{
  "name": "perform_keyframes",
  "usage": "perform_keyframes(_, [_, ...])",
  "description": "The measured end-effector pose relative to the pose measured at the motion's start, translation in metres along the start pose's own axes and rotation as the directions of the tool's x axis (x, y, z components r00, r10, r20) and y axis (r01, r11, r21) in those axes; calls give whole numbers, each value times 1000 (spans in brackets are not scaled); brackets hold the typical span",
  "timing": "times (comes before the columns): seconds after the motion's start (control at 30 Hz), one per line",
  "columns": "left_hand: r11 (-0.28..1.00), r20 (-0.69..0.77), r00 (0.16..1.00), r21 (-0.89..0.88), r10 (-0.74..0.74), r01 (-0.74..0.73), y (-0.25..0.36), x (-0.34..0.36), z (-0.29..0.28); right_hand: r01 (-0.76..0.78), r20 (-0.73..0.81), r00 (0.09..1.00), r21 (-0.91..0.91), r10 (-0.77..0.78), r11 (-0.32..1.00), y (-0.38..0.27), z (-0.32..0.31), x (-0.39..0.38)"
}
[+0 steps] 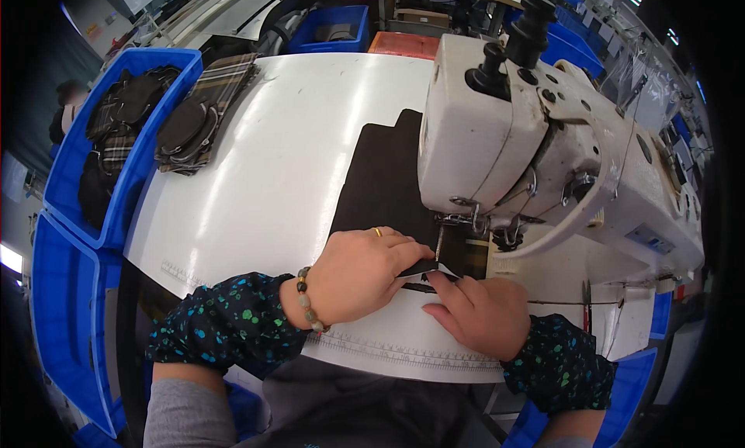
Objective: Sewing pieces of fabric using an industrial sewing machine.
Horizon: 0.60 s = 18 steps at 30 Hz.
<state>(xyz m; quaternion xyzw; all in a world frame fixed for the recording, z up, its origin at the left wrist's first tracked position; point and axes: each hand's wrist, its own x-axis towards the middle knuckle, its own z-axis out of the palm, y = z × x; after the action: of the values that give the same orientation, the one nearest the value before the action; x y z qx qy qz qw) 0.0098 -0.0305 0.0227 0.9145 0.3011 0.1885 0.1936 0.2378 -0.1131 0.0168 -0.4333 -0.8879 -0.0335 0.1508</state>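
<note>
Dark panel (380, 169) runs lengthwise near to far. Left hand (365, 268), closer, holds its near end; right hand (490, 310) touches there, grip indeterminable.

Left hand (361, 271): fingertips at the near edge of a flat dark brown fabric panel (376, 176); gold ring (378, 232), beaded bracelet (303, 297).
Right hand (490, 312): index finger at that same edge, thumb spread below it.
Sewing machine (469, 122): white, on the right, its needle area just beyond the fingertips.
White table (287, 130): ruler scale (411, 352) along its near edge.
Blue bin (147, 169): at left, holding dark and plaid pieces; plaid fabric stack (229, 79) beside it.
</note>
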Motion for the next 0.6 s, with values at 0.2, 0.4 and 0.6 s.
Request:
perform_keyframes(0.2, [997,0,1000,-70,-20,20,0,-2,-2,-100,81,993,127,90,987,-2,6,0])
perform_keyframes(0.4, [992,-66,990,4,124,-124,8,-8,7,-94,132,988,119,78,988,-2,4,-1])
perform_keyframes(0.6, [991,-95,991,-90,94,-102,2,-4,5,16,-2,1000,6,-16,1000,-1,8,0])
